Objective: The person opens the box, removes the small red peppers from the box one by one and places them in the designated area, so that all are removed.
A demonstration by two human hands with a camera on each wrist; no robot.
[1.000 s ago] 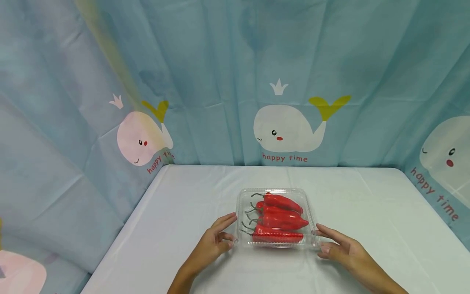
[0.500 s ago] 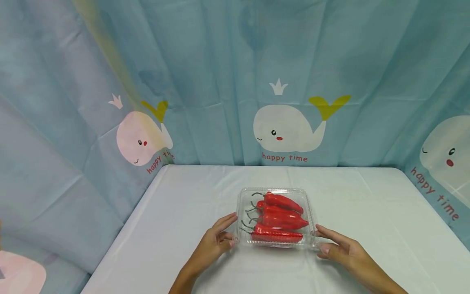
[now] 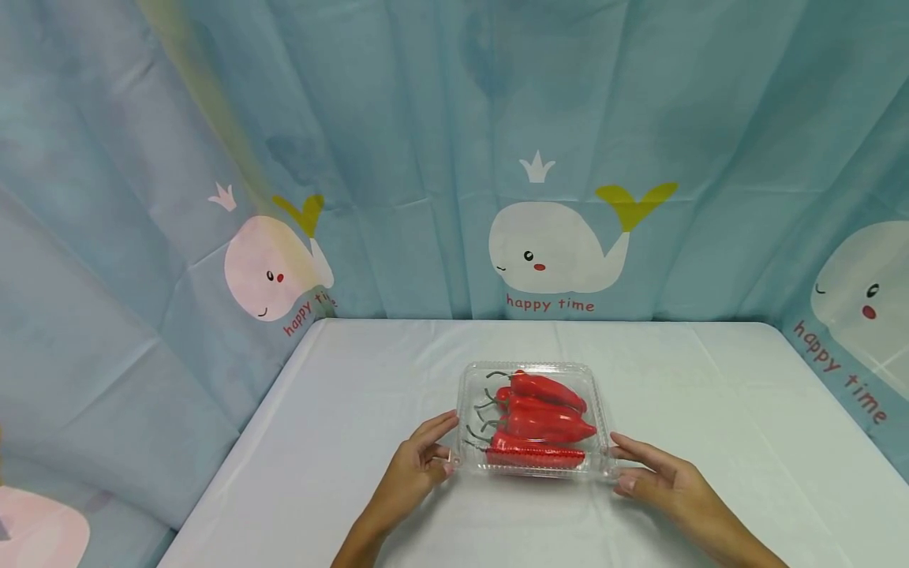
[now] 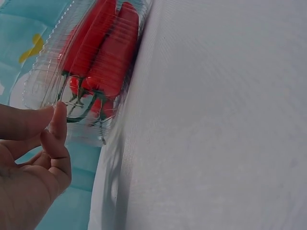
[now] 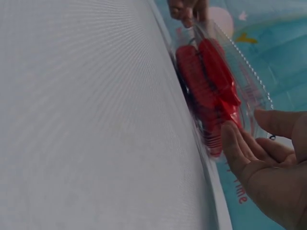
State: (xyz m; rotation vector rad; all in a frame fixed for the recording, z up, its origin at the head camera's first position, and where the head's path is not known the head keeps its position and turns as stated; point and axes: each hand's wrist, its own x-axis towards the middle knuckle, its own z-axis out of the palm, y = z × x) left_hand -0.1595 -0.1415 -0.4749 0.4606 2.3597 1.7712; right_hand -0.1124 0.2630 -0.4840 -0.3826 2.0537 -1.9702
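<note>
A clear plastic clamshell container [image 3: 472,379] rests on the white table with its lid down. Inside lie several red peppers [image 3: 543,426] with green stems. My left hand [image 3: 412,477] holds its left side, index finger along the edge and thumb at the front left corner. At the right side my right hand [image 3: 663,481] holds the container in the same way, thumb near the front corner. The right wrist view shows the thumb and fingers spread around that end; the left wrist view has the left fingertips overlapping at the lid's corner, so their exact contact is hidden.
The white-covered table [image 3: 341,394] spreads around the container on all sides. Behind and beside it hangs a blue curtain [image 3: 412,158] printed with whales and "happy time" lettering.
Almost nothing differs. Both hands stay at the container's sides, with only a tiny shift of the left forearm and of the view.
</note>
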